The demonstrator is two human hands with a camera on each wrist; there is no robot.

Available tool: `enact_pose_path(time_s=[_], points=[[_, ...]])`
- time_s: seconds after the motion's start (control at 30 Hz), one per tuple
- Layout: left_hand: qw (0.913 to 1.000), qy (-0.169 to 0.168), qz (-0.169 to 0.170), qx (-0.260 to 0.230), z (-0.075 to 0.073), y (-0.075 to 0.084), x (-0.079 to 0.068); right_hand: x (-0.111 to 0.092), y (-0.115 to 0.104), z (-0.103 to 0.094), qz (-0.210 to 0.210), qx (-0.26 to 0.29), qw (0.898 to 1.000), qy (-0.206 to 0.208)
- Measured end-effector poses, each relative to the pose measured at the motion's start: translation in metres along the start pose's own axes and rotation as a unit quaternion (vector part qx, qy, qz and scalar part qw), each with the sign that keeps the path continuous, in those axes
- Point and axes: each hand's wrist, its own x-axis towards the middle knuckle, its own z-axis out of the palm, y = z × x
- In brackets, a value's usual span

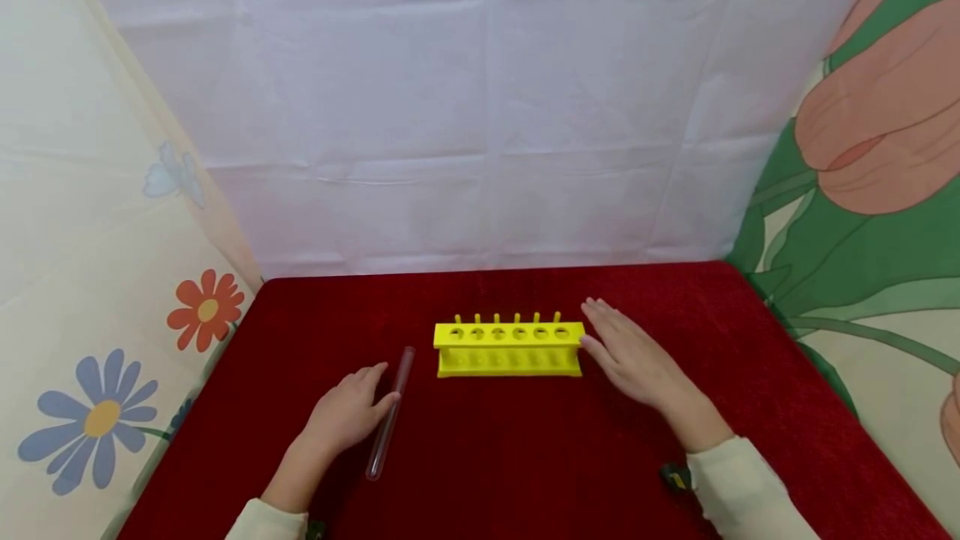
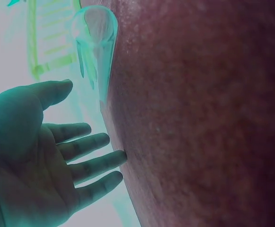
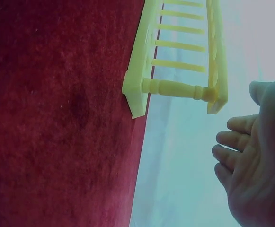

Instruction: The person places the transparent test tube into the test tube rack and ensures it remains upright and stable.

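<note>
A clear test tube lies slanted on the red cloth, its rounded end toward the near side. Just left of it is my left hand, fingers loosely extended; in the left wrist view the same hand shows an empty palm, with the tube beyond the thumb. A yellow test tube rack stands upright mid-table, with a row of holes on top and pegs behind. My right hand is beside the rack's right end, fingers extended. The right wrist view shows a gap between that hand and the rack.
Dark red cloth covers the table. A white sheet hangs behind it. Flower-printed cloths stand at the left and the right. A dark strap shows at the right wrist.
</note>
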Motion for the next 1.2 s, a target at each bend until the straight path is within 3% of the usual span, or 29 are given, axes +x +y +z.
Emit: enact_pose_path(time_s=[1.2], points=[[0.9987, -0.008, -0.033, 0.037, 0.005, 0.014, -0.004, 0.011, -0.006, 0.014, -0.029, -0.039, 0.999, 0.016]])
